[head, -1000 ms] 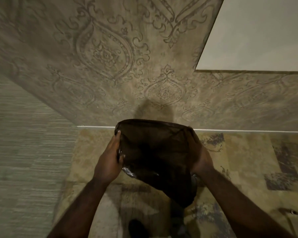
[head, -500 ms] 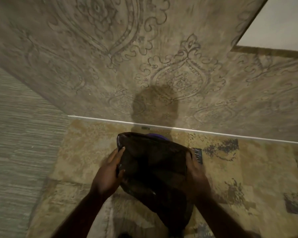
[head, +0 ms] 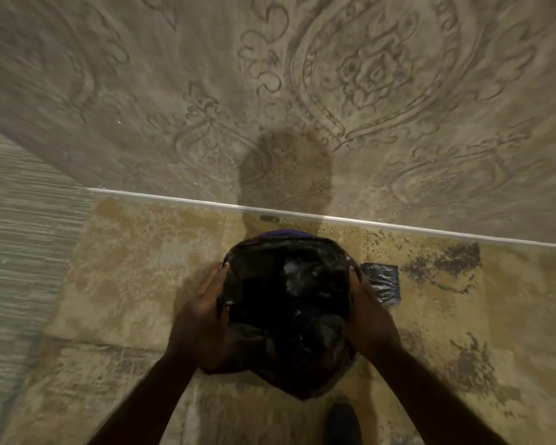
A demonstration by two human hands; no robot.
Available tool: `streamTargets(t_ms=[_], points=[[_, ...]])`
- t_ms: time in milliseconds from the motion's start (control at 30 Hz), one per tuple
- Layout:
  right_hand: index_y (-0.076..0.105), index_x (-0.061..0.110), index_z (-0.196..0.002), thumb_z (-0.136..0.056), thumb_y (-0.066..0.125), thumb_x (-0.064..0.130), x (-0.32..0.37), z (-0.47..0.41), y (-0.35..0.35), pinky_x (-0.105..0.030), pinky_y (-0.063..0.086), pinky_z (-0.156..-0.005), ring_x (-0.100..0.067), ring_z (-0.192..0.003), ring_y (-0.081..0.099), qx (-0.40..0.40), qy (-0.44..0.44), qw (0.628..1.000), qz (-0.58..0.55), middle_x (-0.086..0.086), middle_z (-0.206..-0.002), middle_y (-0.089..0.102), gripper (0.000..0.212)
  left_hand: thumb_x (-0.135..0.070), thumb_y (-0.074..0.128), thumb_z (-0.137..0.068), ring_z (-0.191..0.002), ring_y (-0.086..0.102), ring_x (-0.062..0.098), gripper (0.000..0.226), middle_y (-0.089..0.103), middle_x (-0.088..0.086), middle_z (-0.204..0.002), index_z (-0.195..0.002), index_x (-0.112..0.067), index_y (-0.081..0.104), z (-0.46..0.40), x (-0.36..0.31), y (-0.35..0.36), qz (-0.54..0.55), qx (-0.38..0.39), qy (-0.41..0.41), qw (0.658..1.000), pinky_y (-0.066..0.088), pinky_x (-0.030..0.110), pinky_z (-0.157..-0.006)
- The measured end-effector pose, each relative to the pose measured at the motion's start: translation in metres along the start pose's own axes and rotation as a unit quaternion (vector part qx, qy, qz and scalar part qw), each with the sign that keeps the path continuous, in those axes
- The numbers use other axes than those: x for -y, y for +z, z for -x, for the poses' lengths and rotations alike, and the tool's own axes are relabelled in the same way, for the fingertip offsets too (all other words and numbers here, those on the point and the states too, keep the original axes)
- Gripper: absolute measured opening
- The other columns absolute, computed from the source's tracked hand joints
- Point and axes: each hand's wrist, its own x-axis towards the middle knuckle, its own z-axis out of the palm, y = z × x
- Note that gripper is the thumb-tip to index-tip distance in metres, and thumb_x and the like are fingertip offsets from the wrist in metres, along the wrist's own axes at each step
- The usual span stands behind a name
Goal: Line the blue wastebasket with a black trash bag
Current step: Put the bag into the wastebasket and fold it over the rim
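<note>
A black trash bag (head: pixel 289 303) is spread open between my hands, its mouth facing up. My left hand (head: pixel 203 316) grips the bag's left edge and my right hand (head: pixel 371 319) grips its right edge. Only a thin sliver of the blue wastebasket's rim (head: pixel 284 233) shows just beyond the bag's far edge; the rest of the basket is hidden under the bag. The bag's bottom hangs crumpled toward me.
A patterned wall with a white baseboard (head: pixel 334 220) stands just behind the basket. A small dark folded plastic piece (head: pixel 382 284) lies on the mottled tan floor to the right. A dark shoe (head: pixel 342 423) shows at the bottom. Striped wall on the left.
My hands have lowered the open bag toward the floor by the wall, and the basket's blue rim has come into view behind it. The view has tilted down.
</note>
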Motion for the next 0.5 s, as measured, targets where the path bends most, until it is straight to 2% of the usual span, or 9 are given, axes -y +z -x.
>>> streamTargets(t_ms=[67, 133, 233, 333, 433, 500], points=[[0.006, 0.033, -0.155, -0.080, 0.068, 0.045, -0.010, -0.020, 0.008, -0.050, 0.056, -0.089, -0.028, -0.126, 0.054, -0.012, -0.005, 1.000, -0.005, 0.004, -0.159, 0.025, 0.099, -0.005, 0.053, -0.089, -0.144, 0.033, 0.017, 0.061, 0.039, 0.014, -0.152, -0.148, -0.004, 0.036, -0.004, 0.013, 0.012, -0.004, -0.004, -0.015, 1.000, 0.033, 0.023, -0.112], [0.009, 0.033, -0.154, -0.082, 0.065, 0.040, -0.017, -0.037, 0.014, -0.051, 0.057, -0.084, -0.029, -0.120, 0.058, -0.022, -0.013, 1.000, 0.000, 0.006, -0.159, 0.022, 0.092, -0.005, 0.050, -0.088, -0.140, 0.036, 0.015, 0.062, 0.038, 0.013, -0.153, -0.149, -0.007, 0.035, -0.007, 0.022, 0.023, -0.004, -0.002, -0.037, 0.999, 0.033, 0.017, -0.109], [0.005, 0.029, -0.155, -0.081, 0.070, 0.023, -0.028, -0.057, 0.023, -0.051, 0.057, -0.083, -0.032, -0.116, 0.059, -0.021, -0.010, 0.999, 0.023, 0.004, -0.162, 0.017, 0.099, 0.001, 0.050, -0.086, -0.132, 0.048, 0.022, 0.068, 0.036, 0.011, -0.155, -0.150, -0.013, 0.034, -0.012, 0.029, 0.040, 0.010, 0.005, -0.062, 0.998, 0.042, 0.023, -0.099], [0.013, 0.024, -0.155, -0.077, 0.071, 0.019, -0.042, -0.076, 0.032, -0.050, 0.055, -0.090, -0.035, -0.120, 0.056, -0.013, -0.026, 0.999, 0.023, -0.003, -0.156, 0.030, 0.098, -0.001, 0.049, -0.092, -0.131, 0.049, 0.022, 0.060, 0.039, 0.011, -0.153, -0.149, -0.012, 0.035, -0.021, 0.039, 0.055, 0.009, -0.006, -0.071, 0.997, 0.046, 0.028, -0.099], [0.031, 0.018, -0.151, -0.072, 0.067, 0.018, -0.047, -0.094, 0.029, -0.043, 0.047, -0.102, -0.034, -0.126, 0.050, -0.011, -0.029, 0.999, -0.014, -0.011, -0.144, 0.046, 0.087, -0.014, 0.045, -0.095, -0.125, 0.052, 0.021, 0.050, 0.047, 0.015, -0.146, -0.144, -0.006, 0.041, -0.029, 0.049, 0.064, -0.011, -0.027, -0.074, 0.997, 0.045, 0.030, -0.097], [0.044, 0.022, -0.144, -0.070, 0.069, 0.018, -0.046, -0.107, 0.023, -0.029, 0.042, -0.099, -0.030, -0.123, 0.053, 0.009, -0.021, 0.999, -0.022, -0.008, -0.137, 0.054, 0.078, -0.013, 0.045, -0.096, -0.123, 0.054, 0.023, 0.045, 0.053, 0.012, -0.139, -0.140, -0.008, 0.047, -0.035, 0.059, 0.068, -0.012, -0.027, -0.103, 0.994, 0.041, 0.027, -0.097]])
